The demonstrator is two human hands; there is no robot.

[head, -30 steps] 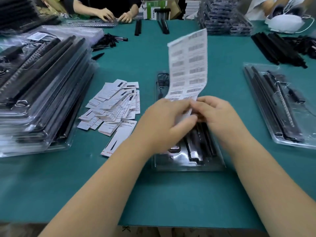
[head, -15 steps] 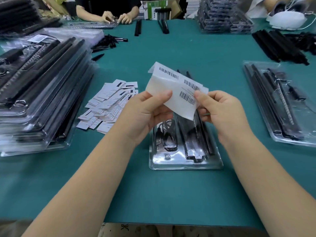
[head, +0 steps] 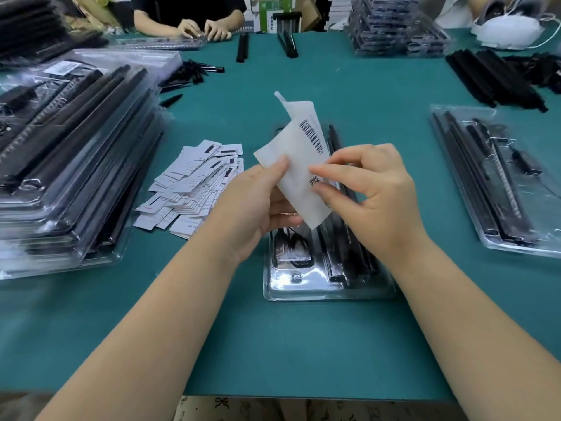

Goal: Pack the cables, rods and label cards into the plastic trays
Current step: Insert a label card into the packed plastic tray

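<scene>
From the head camera, the left hand (head: 258, 205) holds a white barcode sheet (head: 300, 177) up above the plastic tray (head: 328, 287) in the middle of the green surface (head: 273, 344). Its grip is closed on the sheet, thumb on the front and fingers behind. The right hand (head: 373, 196) is at the sheet's right edge with its first finger and thumb close together, as if picking at one sticker, but I cannot tell for sure if the grip has hold of anything, because the fingertips hide that spot. The tray under the hands already has black rods (head: 349, 238) lying along its right side and a coiled black cable (head: 296, 247) in its left pocket. The label cards (head: 194, 183) lie in a loose pile on the surface, just to the left of the tray, and none looks to be in this tray yet. A stack of packed trays (head: 69, 162) sits at the far left and one more filled tray (head: 498, 183) at the right. What could go wrong: the sheet is thin and bent, so a hard pull could tear the sticker or curl it onto itself. A sticker could also land crooked if the sheet swings. A low elbow could knock the card pile and scatter it.
</scene>
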